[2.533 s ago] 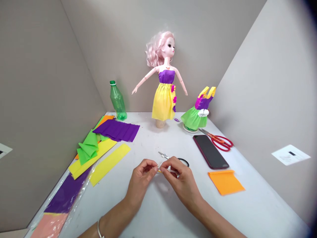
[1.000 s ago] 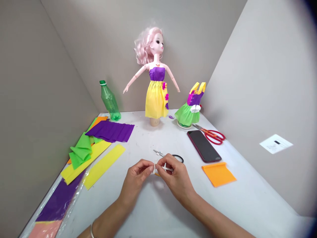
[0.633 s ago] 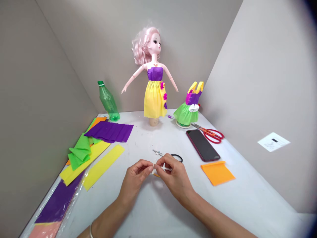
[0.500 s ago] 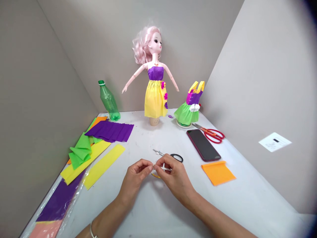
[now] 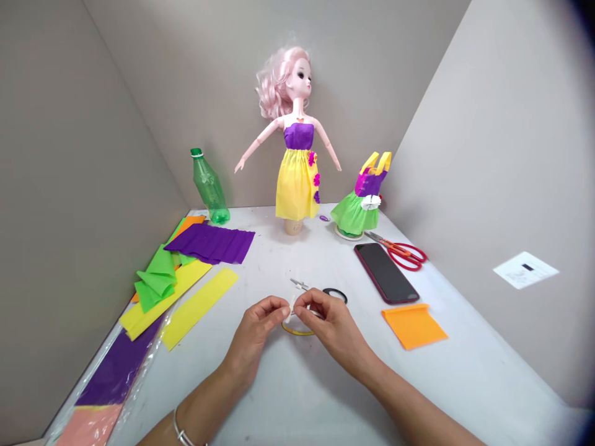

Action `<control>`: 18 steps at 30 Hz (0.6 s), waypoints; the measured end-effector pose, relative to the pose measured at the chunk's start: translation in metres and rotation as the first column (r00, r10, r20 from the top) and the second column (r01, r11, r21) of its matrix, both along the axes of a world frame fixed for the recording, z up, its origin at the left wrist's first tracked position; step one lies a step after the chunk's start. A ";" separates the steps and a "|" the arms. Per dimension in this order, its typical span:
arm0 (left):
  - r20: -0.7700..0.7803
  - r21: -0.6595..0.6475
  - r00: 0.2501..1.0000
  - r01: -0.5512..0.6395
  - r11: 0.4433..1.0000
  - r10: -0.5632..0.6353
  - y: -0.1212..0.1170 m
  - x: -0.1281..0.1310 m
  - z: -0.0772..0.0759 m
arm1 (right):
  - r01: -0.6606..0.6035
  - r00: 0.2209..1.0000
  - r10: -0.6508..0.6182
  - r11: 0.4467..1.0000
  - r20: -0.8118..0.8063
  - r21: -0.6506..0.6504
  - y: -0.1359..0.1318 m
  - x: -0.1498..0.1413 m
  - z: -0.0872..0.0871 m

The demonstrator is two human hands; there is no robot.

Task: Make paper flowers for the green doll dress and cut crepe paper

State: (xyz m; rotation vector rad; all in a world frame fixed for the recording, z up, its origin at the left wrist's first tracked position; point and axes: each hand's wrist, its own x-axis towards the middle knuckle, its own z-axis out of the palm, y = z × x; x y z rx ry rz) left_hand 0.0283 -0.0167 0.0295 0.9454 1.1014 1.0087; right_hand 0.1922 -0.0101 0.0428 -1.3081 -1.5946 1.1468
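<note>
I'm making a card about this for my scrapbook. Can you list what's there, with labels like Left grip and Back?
Left grip: pinching a small white piece
Right grip: at the same piece; can't tell if it holds it
Near the hands: thin yellow band, black-handled scissors
Back: green bottle, doll in purple and yellow, small dress
Left side: purple sheet, green sheet, yellow strip
Right side: phone, red-handled scissors, orange sheet

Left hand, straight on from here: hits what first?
Likely the small white piece right ahead of the left hand, seemingly in contact, then the right hand just beyond; depth is unclear.
</note>
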 end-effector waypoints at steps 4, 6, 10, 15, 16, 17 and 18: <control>0.075 -0.005 0.996 0.044 0.999 -0.044 0.001 0.000 -0.002 | -0.013 1.000 0.013 1.000 0.000 -0.003 0.000 0.001 0.002; 0.111 0.001 0.990 0.084 0.996 -0.084 0.002 -0.001 -0.002 | -0.016 1.000 0.016 1.000 -0.001 -0.001 0.000 0.001 0.003; 0.120 0.019 0.986 0.114 0.993 -0.115 0.002 -0.001 -0.001 | -0.007 1.000 0.007 0.998 0.009 0.065 -0.001 0.000 0.003; 0.064 0.037 0.993 0.096 0.995 -0.098 0.002 -0.001 0.002 | -0.017 1.000 0.017 0.992 -0.001 0.122 -0.002 0.001 0.001; 0.065 0.038 0.993 0.099 0.994 -0.101 0.001 -0.001 0.003 | -0.016 1.000 0.017 0.993 -0.012 0.115 -0.002 0.001 0.000; 0.071 0.040 0.992 0.106 0.994 -0.109 0.001 -0.001 0.003 | -0.015 0.999 0.018 0.994 -0.027 0.105 -0.001 0.002 -0.001; 0.082 0.041 0.989 0.121 0.992 -0.124 0.002 -0.001 0.004 | -0.021 0.999 0.025 0.995 -0.043 0.096 -0.001 0.002 -0.001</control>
